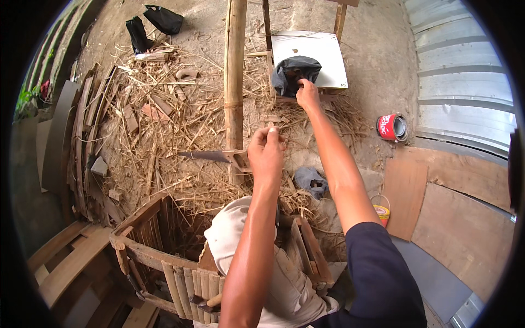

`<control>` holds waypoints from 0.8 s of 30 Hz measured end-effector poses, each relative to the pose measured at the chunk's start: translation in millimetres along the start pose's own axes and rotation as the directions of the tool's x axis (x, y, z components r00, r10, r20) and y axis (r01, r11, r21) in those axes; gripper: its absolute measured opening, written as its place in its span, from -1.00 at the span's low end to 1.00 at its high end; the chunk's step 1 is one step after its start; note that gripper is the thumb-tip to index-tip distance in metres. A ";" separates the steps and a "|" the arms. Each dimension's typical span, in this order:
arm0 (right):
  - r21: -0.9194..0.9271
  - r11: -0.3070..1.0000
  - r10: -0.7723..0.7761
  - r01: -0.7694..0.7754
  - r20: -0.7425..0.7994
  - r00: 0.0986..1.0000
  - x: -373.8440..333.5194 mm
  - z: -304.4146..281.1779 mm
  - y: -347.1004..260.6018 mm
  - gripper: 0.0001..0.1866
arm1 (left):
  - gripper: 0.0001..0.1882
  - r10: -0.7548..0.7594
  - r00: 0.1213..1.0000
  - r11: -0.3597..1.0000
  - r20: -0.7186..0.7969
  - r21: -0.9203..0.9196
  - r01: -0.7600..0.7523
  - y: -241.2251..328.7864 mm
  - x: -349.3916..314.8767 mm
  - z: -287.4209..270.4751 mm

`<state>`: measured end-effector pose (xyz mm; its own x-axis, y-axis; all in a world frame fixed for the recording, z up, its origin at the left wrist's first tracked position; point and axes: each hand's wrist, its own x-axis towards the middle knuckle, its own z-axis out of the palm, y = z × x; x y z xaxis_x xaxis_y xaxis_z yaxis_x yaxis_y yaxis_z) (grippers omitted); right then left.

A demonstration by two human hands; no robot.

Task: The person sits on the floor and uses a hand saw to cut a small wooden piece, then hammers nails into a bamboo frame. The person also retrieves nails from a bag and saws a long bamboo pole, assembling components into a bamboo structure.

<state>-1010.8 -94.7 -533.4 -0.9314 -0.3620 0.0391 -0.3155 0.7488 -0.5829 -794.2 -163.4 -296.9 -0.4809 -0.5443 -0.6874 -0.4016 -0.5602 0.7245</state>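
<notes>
1. Black plastic bag (284,77) lies on a white board (330,63), on the left part of its surface, with its mouth open and its inside dark.
2. The right hand (308,95) is at this bag: the arm is stretched far forward, and the fingers reach into the mouth at the near right side. So the bag is directly at the fingertips, and most of it spreads to the left of the hand and beyond it.
3. The fingers of this hand are bent, but partly hidden by the bag; I cannot tell if they are closed on its edge or on something inside.
4. The left hand (267,153) is raised nearer to the body, well apart from the bag. Its fingers are curled and the thumb is near to them; I cannot tell if a small thing is held between.
5. Just beside the left hand, on its left, is the handle of a handsaw (210,156). The saw crosses a wooden post (233,65) in this view.
6. A smaller grey bag (309,182) lies on the ground between the two forearms, among wood strips (164,117).
7. A red can (390,128) is at the right, near a metal wall (456,71).
</notes>
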 end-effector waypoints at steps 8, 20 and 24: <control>-0.014 1.000 0.014 -0.014 0.027 1.000 16.4 24.9 4.8 -0.59 | -0.80 0.114 0.993 0.979 0.028 -0.175 -0.108 4.7 7.3 9.4; -0.025 1.000 -0.017 0.016 -0.012 1.000 14.2 19.8 0.2 -0.60 | -0.74 0.053 0.997 0.966 0.059 -0.256 -0.037 14.8 2.7 11.9; -0.038 0.999 0.000 0.000 -0.011 1.000 12.9 19.9 1.6 -0.56 | -0.75 0.048 0.998 0.968 0.029 -0.250 -0.039 17.3 1.8 10.1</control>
<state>-1019.8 -109.3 -550.0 -0.9332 -0.3561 0.0481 -0.3220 0.7695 -0.5515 -809.9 -167.8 -285.1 -0.5221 -0.5518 -0.6503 -0.1753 -0.6768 0.7150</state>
